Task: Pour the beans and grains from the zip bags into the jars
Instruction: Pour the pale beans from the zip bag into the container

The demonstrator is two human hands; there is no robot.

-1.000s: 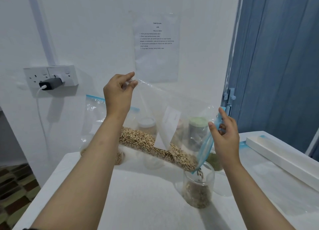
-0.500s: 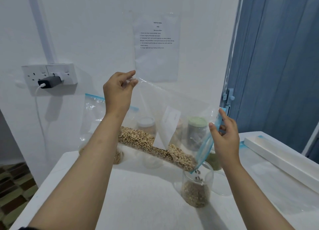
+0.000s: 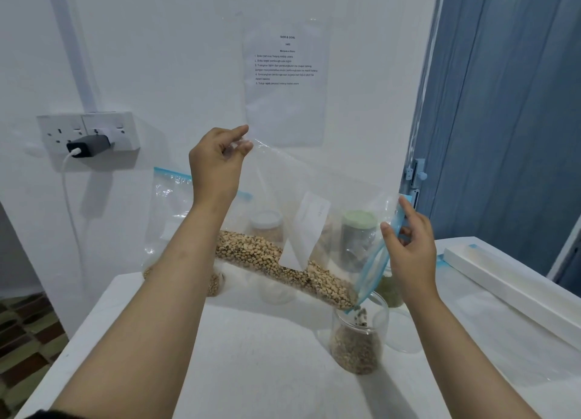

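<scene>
A clear zip bag [image 3: 314,198] with a blue zip strip hangs tilted over the table, holding pale beans [image 3: 283,267] along its lower edge. My left hand [image 3: 217,167] pinches the raised bottom corner. My right hand [image 3: 408,245] pinches the blue zip mouth, which points down into an open glass jar [image 3: 358,340]. Beans fall from the mouth into the jar, which is partly filled.
A second zip bag of beans [image 3: 169,204] leans on the wall behind my left arm. Lidded jars stand at the back: a white-lidded one [image 3: 267,226], a green-lidded one [image 3: 358,230]. A long white box [image 3: 515,286] lies at right. A charger [image 3: 91,145] is plugged into the wall socket.
More beans have slid down the bag and dropped into the jar. My left hand has lifted the bag's corner slightly; my right hand holds nearly still.
</scene>
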